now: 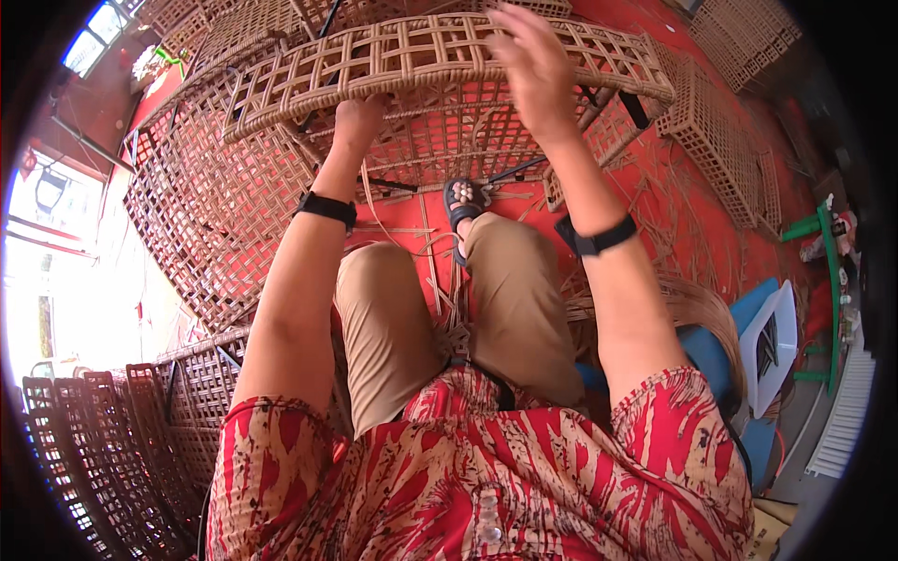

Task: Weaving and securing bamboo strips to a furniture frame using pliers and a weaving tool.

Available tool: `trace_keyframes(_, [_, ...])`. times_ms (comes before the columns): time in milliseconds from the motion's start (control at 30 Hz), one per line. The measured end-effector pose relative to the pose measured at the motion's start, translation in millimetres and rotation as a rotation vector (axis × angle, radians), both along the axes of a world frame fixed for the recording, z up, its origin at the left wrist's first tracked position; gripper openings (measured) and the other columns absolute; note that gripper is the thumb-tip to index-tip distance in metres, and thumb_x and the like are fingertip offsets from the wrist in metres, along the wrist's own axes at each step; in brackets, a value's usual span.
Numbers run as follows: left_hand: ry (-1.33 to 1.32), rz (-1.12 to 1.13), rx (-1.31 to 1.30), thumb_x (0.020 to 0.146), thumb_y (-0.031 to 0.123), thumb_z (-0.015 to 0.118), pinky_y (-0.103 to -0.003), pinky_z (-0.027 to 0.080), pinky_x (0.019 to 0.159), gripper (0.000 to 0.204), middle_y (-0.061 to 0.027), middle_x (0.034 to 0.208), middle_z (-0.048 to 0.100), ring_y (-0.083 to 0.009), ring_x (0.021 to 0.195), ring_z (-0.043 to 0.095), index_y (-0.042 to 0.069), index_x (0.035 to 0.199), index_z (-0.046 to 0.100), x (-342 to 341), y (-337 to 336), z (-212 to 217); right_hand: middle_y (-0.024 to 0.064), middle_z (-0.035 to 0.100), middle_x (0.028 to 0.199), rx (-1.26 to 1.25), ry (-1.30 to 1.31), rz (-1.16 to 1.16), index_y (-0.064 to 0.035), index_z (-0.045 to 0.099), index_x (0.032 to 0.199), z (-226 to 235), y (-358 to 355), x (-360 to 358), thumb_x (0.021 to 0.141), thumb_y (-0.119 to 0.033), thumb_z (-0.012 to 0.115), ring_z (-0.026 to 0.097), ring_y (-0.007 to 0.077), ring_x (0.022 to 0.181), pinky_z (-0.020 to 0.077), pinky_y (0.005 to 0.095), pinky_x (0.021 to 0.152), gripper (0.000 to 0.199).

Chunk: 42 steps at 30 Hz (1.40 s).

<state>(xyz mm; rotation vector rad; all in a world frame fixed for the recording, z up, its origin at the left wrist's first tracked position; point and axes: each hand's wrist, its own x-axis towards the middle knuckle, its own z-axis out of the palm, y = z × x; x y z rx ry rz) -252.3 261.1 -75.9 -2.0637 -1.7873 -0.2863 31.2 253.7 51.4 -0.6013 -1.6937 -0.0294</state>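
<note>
In front of me stands a woven rattan piece (402,58), tan, with a curved openwork band along its top and dark metal frame parts beneath. My left hand (359,123) reaches up under the near rim of this band. Its fingers are hidden there, so their hold does not show. A loose rattan strand (366,192) hangs down close to that wrist. Over the right part of the band, my right hand (535,70) is raised with its fingers stretched out, holding nothing that I can see. Whether it touches the weave is unclear.
Cut strands (655,206) litter the red floor (690,245). A large woven panel (220,178) leans at the left, above a stack of dark woven pieces (103,458). More rattan pieces (716,140) stand at the right. Beside my right thigh lie a strand coil (697,304) and a white container (769,346).
</note>
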Motion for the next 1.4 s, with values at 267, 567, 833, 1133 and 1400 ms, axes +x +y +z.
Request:
trace_keyframes(267, [-0.162, 0.000, -0.038, 0.094, 0.026, 0.056, -0.046, 0.045, 0.100, 0.035, -0.0185, 0.122, 0.063, -0.0357, 0.115, 0.058, 0.007, 0.123, 0.061, -19, 39, 34, 0.0084, 0.063, 0.087, -1.292, 1.017, 0.255, 0.0012, 0.062, 0.101, -131, 46, 52, 0.093, -0.039, 0.067, 0.063, 0.0168, 0.076, 0.0526, 0.0295, 0.060, 0.041])
trace_keyframes(567, [-0.207, 0.096, -0.333, 0.095, 0.026, 0.055, -0.046, 0.044, 0.102, 0.038, -0.0189, 0.128, 0.060, -0.0373, 0.121, 0.055, 0.005, 0.127, 0.059, -29, 11, 59, 0.0108, 0.062, 0.095, -1.642, 1.808, 0.152, -0.0016, 0.053, 0.102, -203, 146, 32, 0.088, -0.045, 0.073, 0.065, 0.0232, 0.080, 0.0556, 0.0322, 0.059, 0.049])
trace_keyframes(833, [-0.580, -0.007, -0.191, 0.092, 0.021, 0.056, -0.047, 0.043, 0.103, 0.038, -0.0210, 0.129, 0.058, -0.0385, 0.122, 0.053, 0.004, 0.126, 0.059, -55, 18, 21, 0.0084, 0.067, 0.093, -1.181, 1.703, 0.464, -0.0056, 0.061, 0.101, -200, 130, 45, 0.094, -0.014, 0.067, 0.067, 0.0192, 0.082, 0.0572, 0.0292, 0.065, 0.013])
trace_keyframes(1133, [-0.131, -0.059, -0.013, 0.088, 0.023, 0.060, -0.048, 0.051, 0.089, 0.032, -0.0190, 0.114, 0.065, -0.0380, 0.107, 0.062, 0.006, 0.115, 0.064, -54, 10, 22, 0.0109, 0.069, 0.101, -0.891, 0.842, 0.241, 0.0033, 0.064, 0.108, -147, 47, 34, 0.092, -0.007, 0.067, 0.070, 0.0182, 0.085, 0.0574, 0.0298, 0.075, 0.019])
trace_keyframes(1400, [-0.810, -0.133, 0.046, 0.095, 0.035, 0.055, -0.040, 0.051, 0.066, 0.033, -0.0114, 0.077, 0.066, -0.0271, 0.068, 0.063, 0.004, 0.097, 0.066, -47, -12, 18, 0.0131, 0.069, 0.109, -0.910, 0.650, 0.251, 0.0038, 0.061, 0.114, -147, 58, 19, 0.098, -0.014, 0.061, 0.069, 0.0204, 0.098, 0.0574, 0.0299, 0.080, 0.023])
